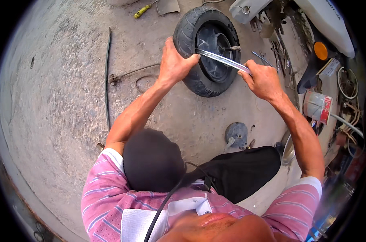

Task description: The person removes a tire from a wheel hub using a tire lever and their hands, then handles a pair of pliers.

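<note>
A small black tyre (185, 32) on a dark wheel (215, 66) with a short axle stub stands tilted on the concrete in front of me. My left hand (176, 64) grips the tyre's left side, its thumb near the end of a long silver tyre lever (219, 58). That end sits at the inner edge of the tyre. My right hand (261, 80) is closed on the lever's other end, to the right of the wheel.
A yellow screwdriver (142, 11) lies at the top, a black rod (108, 76) and cable at left. A round metal plate (236, 134) lies below the wheel. White panels (328, 24), scattered tools, a paint bucket (317, 105) and coiled tubing (347, 82) crowd the right.
</note>
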`<state>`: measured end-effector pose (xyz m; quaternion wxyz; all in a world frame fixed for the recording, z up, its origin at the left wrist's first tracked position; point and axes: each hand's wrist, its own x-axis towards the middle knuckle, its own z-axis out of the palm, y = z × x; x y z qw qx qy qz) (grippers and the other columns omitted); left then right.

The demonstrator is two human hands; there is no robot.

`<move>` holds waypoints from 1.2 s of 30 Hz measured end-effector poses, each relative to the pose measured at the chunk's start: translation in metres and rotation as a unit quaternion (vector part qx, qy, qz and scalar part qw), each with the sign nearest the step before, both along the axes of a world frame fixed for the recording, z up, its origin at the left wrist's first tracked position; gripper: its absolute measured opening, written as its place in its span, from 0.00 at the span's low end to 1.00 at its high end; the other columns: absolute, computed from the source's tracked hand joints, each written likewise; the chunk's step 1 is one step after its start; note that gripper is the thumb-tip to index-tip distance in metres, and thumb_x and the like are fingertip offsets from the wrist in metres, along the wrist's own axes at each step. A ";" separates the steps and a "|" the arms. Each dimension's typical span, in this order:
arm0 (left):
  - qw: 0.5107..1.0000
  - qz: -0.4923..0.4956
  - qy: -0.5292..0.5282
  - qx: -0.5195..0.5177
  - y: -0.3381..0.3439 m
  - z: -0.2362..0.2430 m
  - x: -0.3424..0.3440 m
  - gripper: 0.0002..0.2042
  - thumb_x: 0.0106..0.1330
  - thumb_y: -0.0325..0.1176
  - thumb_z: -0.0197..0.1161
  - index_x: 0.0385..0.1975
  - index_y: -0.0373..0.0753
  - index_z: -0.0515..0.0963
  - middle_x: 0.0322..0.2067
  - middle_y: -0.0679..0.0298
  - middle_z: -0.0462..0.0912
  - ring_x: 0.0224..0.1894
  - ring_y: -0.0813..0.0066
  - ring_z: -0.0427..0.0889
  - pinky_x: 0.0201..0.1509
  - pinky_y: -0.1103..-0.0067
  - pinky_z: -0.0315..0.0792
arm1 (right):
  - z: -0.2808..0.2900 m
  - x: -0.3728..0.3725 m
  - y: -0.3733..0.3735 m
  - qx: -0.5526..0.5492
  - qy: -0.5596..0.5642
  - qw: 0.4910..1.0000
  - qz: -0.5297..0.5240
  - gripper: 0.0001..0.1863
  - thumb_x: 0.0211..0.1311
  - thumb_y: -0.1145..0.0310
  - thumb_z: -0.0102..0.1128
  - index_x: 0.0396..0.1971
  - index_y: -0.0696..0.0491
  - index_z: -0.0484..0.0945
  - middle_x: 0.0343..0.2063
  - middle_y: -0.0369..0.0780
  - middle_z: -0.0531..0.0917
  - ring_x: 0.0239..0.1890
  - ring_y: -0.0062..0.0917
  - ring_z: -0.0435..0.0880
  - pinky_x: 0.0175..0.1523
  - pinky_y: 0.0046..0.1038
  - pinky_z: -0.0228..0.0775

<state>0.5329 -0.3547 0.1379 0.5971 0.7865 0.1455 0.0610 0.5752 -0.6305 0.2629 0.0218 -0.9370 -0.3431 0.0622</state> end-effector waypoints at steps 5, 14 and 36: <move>0.999 -0.002 -0.022 0.045 -0.010 0.008 0.001 0.42 0.51 0.39 0.77 0.62 0.23 0.64 0.53 0.40 0.79 0.56 0.49 0.83 0.61 0.63 0.77 | -0.050 -0.037 -0.022 0.094 -0.076 0.992 -0.035 0.15 0.67 0.58 0.67 0.34 0.53 0.75 0.20 0.45 0.84 0.23 0.45 0.84 0.26 0.44 0.74; 0.999 -0.003 -0.034 0.035 -0.004 0.014 -0.016 0.41 0.50 0.40 0.77 0.59 0.23 0.61 0.52 0.35 0.76 0.57 0.41 0.79 0.61 0.59 0.77 | -0.041 -0.076 -0.002 0.066 -0.051 0.992 -0.100 0.13 0.69 0.58 0.65 0.39 0.54 0.77 0.23 0.46 0.85 0.27 0.47 0.86 0.32 0.47 0.76; 0.996 0.002 -0.037 0.077 -0.012 0.021 -0.021 0.44 0.52 0.42 0.77 0.62 0.24 0.60 0.55 0.33 0.74 0.60 0.38 0.77 0.64 0.58 0.73 | -0.164 -0.043 -0.031 0.206 -0.084 0.971 -0.083 0.17 0.70 0.54 0.62 0.29 0.51 0.73 0.22 0.46 0.84 0.25 0.48 0.84 0.30 0.48 0.75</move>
